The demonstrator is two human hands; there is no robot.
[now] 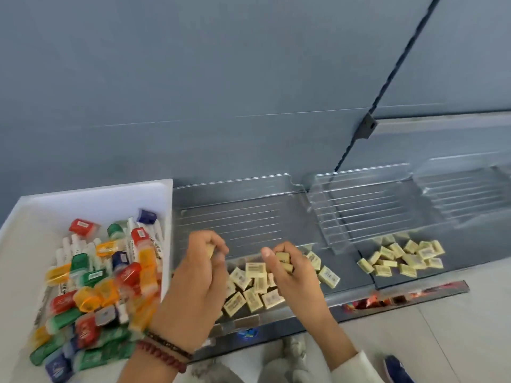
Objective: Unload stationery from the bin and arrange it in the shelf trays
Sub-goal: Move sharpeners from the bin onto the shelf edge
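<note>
A white bin (91, 194) at the left holds several coloured sharpeners, erasers and white markers (91, 272). A clear shelf tray (243, 211) beside it has a pile of small cream-yellow erasers (255, 291) at its front. My left hand (193, 283) hovers over the tray's left end with fingers curled round a small cream eraser that barely shows. My right hand (290, 275) is over the pile and grips a few cream erasers (283, 258) between thumb and fingers.
A second clear tray (367, 200) to the right has more cream erasers (401, 258) lying in front of it, and a third tray (464, 189) stands further right. The blue-grey shelf back rises behind. A price rail and floor tiles lie below.
</note>
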